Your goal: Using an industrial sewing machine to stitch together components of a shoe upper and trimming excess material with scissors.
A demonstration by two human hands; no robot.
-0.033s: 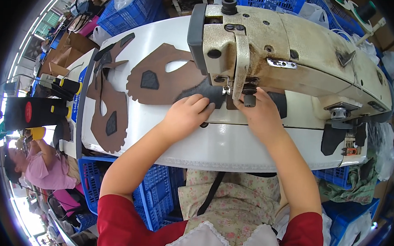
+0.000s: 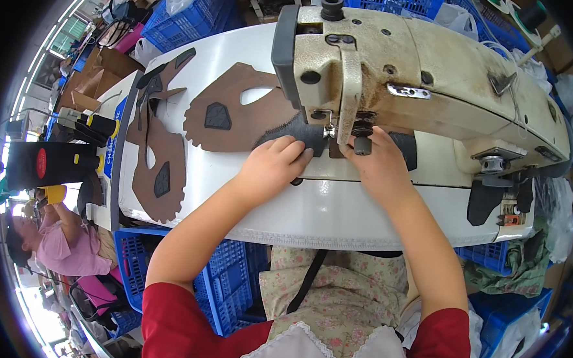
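Note:
A brown shoe upper [image 2: 228, 108] with a black patch and a zigzag-stitched black panel lies on the white sewing table [image 2: 336, 211]. Its right part runs under the needle and presser foot [image 2: 328, 130] of a cream sewing machine [image 2: 435, 70]. My left hand [image 2: 271, 168] has its fingers curled down on the black panel, left of the foot. Just right of the foot, my right hand [image 2: 381, 168] grips the near edge of the upper, fingers closed and partly hidden behind a machine knob [image 2: 363, 144]. A second brown upper [image 2: 159, 188] rests at the far left.
Black cut pieces [image 2: 485, 203] lie at the table's right end. Blue crates [image 2: 232, 280] stand below the front edge, with more behind the table. At left are a black machine motor unit [image 2: 51, 165] and a seated person in pink [image 2: 75, 249].

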